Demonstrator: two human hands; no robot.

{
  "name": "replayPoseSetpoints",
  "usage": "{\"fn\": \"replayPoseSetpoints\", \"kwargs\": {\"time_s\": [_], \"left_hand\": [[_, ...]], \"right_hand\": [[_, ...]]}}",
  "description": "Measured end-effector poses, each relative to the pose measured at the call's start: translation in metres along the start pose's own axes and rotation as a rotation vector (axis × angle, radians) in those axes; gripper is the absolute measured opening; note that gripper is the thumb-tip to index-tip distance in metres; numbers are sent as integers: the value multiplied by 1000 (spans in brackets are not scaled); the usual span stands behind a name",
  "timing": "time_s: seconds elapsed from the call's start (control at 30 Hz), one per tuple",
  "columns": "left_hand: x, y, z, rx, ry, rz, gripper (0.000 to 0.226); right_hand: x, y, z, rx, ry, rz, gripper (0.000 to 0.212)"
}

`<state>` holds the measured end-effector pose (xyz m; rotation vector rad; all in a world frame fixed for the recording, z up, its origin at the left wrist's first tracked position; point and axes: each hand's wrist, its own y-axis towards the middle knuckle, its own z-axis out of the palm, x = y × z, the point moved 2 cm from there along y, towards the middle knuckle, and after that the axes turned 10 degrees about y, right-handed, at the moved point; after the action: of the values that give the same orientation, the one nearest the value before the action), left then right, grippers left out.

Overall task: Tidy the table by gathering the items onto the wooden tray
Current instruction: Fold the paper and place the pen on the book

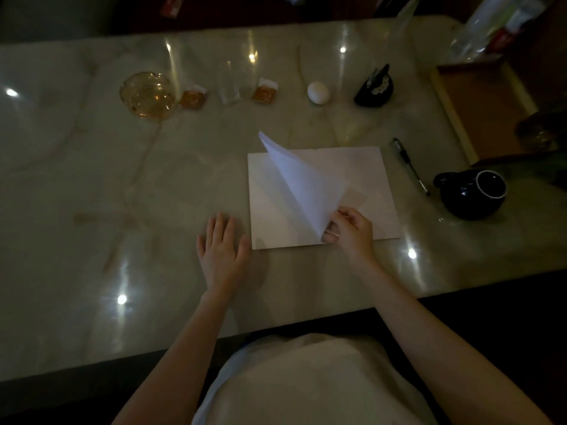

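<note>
The wooden tray [478,108] sits at the far right of the marble tabletop [92,179], partly cut off by the frame, with a dim glassy object resting on its near right corner (too dark to name). Near the middle of the tabletop lies a stack of white paper [377,191]; the right hand [349,230] pinches the near edge of the top sheet [300,179] between thumb and curled fingers and has it lifted and curled up, so that its far left corner stands above the stack. The left hand [222,250] lies flat on the tabletop just beside the stack's left edge, fingers straight and together, holding nothing. A black pen [410,165] lies on the tabletop just right of the paper, between it and the tray, and a dark round teapot [471,193] stands near the pen's nearer end, its white-rimmed opening uncovered. Along the far side runs a row of things, well apart from the tray: an amber glass ashtray [147,95] at the left, a small orange sachet [192,98], a clear glass [229,87], a second orange sachet [264,92], a white egg [318,92], and a small dark object [374,88] whose nature is unclear. Bright spots of light reflect off the glossy tabletop.
</note>
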<state>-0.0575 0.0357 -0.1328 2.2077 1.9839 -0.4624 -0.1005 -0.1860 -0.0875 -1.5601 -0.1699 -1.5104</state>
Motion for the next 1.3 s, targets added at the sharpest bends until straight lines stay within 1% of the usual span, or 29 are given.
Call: {"fn": "replayPoseSetpoints", "kwargs": {"time_s": [0.03,0.1,0.27,0.37,0.47,0.53,0.6,0.73,0.93,1.07,1.13,1.2,1.3], "left_hand": [[-2,1,-1,5,-12,2,79],[-9,1,1,29,-20,46,79],[-24,-5,7,116,-7,147,85],[-24,-9,6,104,-6,164,87],[-28,-12,2,88,-24,175,85],[-33,-11,-2,64,-42,168,81],[-36,-10,-5,41,-32,165,77],[-46,-9,-17,-4,15,229,72],[-88,-10,-32,-55,-41,387,65],[-124,-5,-37,-55,-79,508,65],[-143,-1,-39,-54,-80,573,67],[-162,3,-39,-44,-77,616,70],[-189,7,-34,-18,-66,690,70]], "right_hand": [[2,-1,-2,-23,73,22,17],[4,-3,-8,-68,193,67,17],[7,-2,-28,-141,334,110,10],[10,-1,-37,-149,316,99,11],[14,-2,-46,-122,288,66,9],[17,0,-52,-119,258,48,18],[21,4,-59,-145,253,40,21],[26,18,-76,-239,254,9,16],[20,32,-105,-374,13,-82,28],[21,38,-118,-325,-211,-105,21],[25,39,-124,-298,-337,-112,24],[31,39,-130,-255,-456,-119,21],[38,42,-136,-194,-622,-122,27]]}}
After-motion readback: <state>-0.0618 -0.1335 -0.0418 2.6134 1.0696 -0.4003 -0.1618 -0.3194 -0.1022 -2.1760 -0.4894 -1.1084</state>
